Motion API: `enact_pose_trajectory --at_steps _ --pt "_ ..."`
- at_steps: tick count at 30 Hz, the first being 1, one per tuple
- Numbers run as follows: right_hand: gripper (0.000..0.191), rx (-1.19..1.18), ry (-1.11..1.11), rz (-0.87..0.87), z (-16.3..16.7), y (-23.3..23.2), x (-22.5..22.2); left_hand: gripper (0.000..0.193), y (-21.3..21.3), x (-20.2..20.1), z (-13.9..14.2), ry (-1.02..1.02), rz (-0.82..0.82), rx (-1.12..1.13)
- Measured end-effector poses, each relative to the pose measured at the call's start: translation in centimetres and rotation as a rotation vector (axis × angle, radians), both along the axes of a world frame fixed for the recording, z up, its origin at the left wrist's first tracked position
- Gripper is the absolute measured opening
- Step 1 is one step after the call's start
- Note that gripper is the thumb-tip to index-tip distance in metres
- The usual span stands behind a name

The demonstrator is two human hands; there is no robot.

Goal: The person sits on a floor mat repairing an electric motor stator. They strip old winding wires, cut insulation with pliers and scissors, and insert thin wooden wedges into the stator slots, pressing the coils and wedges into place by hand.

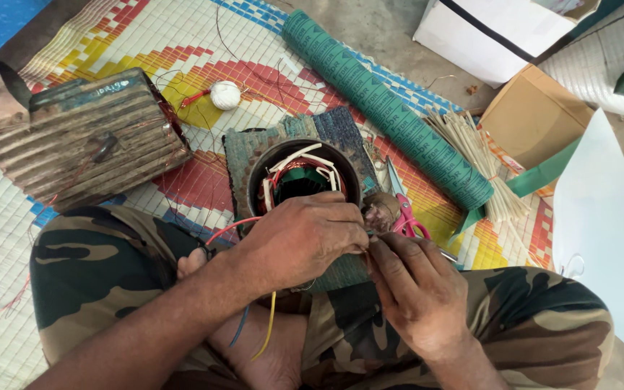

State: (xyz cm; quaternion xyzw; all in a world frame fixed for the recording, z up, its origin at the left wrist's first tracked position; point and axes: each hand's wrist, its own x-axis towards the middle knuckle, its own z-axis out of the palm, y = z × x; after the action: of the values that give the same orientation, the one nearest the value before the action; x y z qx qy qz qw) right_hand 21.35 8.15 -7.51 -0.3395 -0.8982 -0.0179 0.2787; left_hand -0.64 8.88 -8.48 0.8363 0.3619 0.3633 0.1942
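Two hands meet at the near rim of a motor stator on a woven mat.

The left hand [301,242] lies palm down over the front edge of the motor stator [303,180], fingers curled and pinched toward the right hand [417,289], whose fingertips press together against them; what they pinch is too small to tell. The stator stands upright on a dark cloth pad [341,126], between the person's camouflage-clad knees, white sleeving and red wire showing in its bore. Red, blue and yellow leads [258,328] trail under the left wrist. Pink-handled scissors [404,209] lie just right of the stator, a green paper roll [388,108] and a bundle of sticks [478,162] beyond. A wooden winding block [88,137] sits at left, a white thread ball [225,94] behind.
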Motion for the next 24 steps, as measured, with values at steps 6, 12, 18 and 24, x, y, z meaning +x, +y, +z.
enact_pose_trajectory --at_steps 6,12,18,24 --pt "0.025 0.054 -0.042 0.057 -0.2 0.4 -0.3 0.011 0.0 0.0 -0.1 -0.067 0.016 -0.027" --pt "0.008 -0.433 0.231 -0.227 -1.6 -1.3 -1.4 0.011 -0.3 0.2 -0.3 -0.011 0.022 0.001" --pt "0.016 -1.766 1.317 -0.46 -3.7 -1.3 -1.1 0.024 -0.6 0.0 -0.2 0.07 -0.019 0.082" --pt "0.027 -1.516 1.081 -0.542 -1.4 -2.1 -0.9 0.019 -0.4 -0.2 -0.3 0.066 -0.058 0.075"
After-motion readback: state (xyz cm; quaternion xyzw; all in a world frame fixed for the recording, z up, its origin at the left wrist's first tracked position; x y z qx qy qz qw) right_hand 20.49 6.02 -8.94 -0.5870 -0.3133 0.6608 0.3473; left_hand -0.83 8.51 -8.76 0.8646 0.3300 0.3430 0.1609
